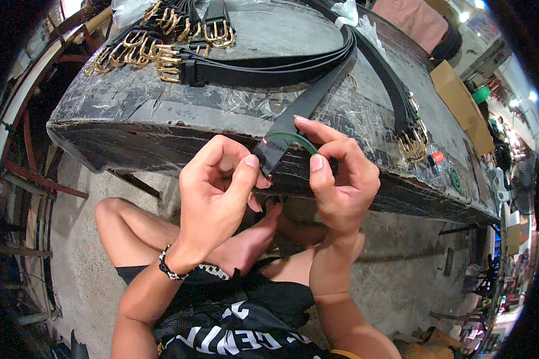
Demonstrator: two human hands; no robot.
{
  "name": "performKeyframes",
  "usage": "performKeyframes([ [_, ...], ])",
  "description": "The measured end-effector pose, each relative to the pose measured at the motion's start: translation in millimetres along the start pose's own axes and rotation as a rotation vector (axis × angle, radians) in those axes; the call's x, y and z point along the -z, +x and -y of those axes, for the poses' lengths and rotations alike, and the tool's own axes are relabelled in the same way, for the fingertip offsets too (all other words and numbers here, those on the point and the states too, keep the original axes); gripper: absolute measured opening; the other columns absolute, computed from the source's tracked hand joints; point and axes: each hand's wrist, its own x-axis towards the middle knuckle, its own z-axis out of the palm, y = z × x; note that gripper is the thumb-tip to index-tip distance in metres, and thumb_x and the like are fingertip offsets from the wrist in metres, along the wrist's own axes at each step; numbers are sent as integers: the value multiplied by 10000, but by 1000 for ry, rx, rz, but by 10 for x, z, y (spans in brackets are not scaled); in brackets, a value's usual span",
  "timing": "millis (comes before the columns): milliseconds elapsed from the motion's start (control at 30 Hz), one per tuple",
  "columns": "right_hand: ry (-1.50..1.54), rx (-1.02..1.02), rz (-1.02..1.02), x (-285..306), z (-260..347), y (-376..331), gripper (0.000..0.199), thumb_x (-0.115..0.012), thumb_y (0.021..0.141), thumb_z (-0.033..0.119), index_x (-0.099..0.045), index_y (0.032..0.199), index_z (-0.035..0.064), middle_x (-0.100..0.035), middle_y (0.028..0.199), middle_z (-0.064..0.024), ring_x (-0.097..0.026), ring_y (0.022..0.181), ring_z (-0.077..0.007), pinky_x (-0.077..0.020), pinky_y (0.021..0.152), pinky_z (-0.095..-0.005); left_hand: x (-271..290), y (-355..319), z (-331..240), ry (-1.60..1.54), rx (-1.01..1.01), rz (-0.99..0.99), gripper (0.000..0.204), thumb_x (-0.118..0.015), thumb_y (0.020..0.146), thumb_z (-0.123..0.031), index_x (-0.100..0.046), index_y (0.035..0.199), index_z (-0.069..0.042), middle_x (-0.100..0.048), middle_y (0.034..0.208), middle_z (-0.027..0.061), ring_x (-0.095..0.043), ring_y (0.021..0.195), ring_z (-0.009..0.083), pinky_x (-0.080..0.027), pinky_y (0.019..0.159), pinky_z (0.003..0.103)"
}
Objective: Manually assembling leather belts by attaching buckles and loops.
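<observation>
Black belts (269,72): gold metal buckles (169,63) already on. Left hand (218,191) pinches flat black strap (312,103); right hand (347,176) pinches thin green strip (300,139), arched, not lying flat.

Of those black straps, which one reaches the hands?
The single strap slanting past the front edge of the table to the left hand; the other straps lie bunched on top.

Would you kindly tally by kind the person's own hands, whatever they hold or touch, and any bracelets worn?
Bare hands (left hand, right hand): 2
Thin curved green strip: 1
Flat black leather-look strap: 1
Black-and-white patterned bracelet: 1
Total: 5
</observation>
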Motion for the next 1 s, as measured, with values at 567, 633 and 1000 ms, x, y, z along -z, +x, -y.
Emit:
performKeyframes([
  [567,184,-34,197,199,38,65,185,-620,873,124,-543,781,-17,-679,1254,-393,-647,1279,-430,-463,1126,-511,131,-68,103,-67,-103,78,85,-551,1046,-44,-571,1004,27,-743,906,189,-732,804,203,-625,611,310],
  [633,187,-13,171,180,22,68,154,-627,852,92,-560,771,-20,-710,1234,-344,-684,1239,-406,-502,1082,-467,126,-70,89,-58,-102,76,87,-548,1045,-45,-571,1003,28,-744,906,189,-730,800,200,-624,615,311],
  [1000,214,11,147,156,24,57,98,-623,831,48,-582,776,-21,-744,1210,-293,-721,1192,-366,-543,1033,-424,130,-66,76,-68,-85,65,96,-541,1042,-49,-565,991,28,-743,897,194,-731,782,208,-622,613,319],
])
